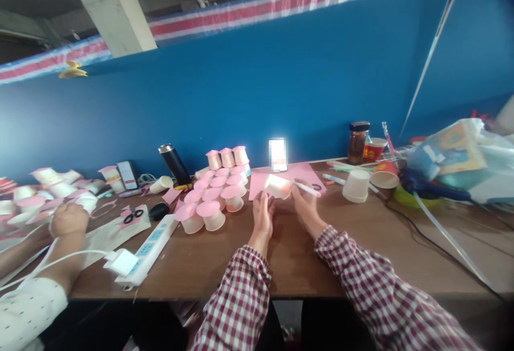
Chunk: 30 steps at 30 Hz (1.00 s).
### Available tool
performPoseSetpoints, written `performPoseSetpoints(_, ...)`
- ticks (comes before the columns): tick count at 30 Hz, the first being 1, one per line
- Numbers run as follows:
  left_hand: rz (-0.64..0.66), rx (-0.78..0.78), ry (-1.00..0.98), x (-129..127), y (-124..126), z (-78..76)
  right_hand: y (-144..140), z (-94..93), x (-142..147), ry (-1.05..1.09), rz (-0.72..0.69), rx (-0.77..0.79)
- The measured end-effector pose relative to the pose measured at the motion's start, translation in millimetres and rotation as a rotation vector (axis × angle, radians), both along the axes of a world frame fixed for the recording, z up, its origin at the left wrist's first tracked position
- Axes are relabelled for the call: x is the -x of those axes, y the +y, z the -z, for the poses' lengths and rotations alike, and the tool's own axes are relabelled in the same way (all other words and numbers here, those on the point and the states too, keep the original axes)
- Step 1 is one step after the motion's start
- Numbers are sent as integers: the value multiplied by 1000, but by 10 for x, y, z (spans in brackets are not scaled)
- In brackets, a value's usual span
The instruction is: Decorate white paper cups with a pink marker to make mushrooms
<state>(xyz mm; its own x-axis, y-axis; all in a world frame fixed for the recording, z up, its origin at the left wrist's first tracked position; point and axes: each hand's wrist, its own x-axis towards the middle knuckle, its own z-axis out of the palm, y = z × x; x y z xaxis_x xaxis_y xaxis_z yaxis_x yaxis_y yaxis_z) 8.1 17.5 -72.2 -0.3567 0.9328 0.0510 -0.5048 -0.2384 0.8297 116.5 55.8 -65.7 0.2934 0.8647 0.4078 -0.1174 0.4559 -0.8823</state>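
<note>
In the head view a white paper cup (276, 185) lies tipped on its side in my left hand (263, 216), whose fingers close around its near side. My right hand (305, 207) is just to the right of the cup, closed on a white marker pen (307, 188) with an orange-pink end. Whether the right fingertips also touch the cup I cannot tell. Beneath and behind them lies a pink paper sheet (257, 178). A phone (278, 155) with a bright screen leans upright at the wall. Left of my hands, several paper cups with pink paper tops (211, 211) stand grouped together.
A power strip (150, 249), scissors (133, 215) and a black flask (174, 165) are to the left, near a co-worker's hand (70, 220). To the right stand an upturned paper cup (356, 185), a brown jar (358, 143), a red cup (375, 150) and a plastic bag (453, 150).
</note>
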Motion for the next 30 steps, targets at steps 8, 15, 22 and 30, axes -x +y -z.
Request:
performPoseSetpoints(8, -372, 14, 911, 32, -47, 49, -140, -10, -7, -333, 55, -191)
performPoseSetpoints(15, -362, -127, 1046, 6, -65, 71, -163, -15, 1, -458, 58, -238)
performPoseSetpoints(22, -257, -158, 735, -15, -76, 11, -171, 21, 9, -527, 59, -228)
performPoseSetpoints(30, -230, -90, 909, 22, -68, 41, -176, 28, 5, -540, 56, -235)
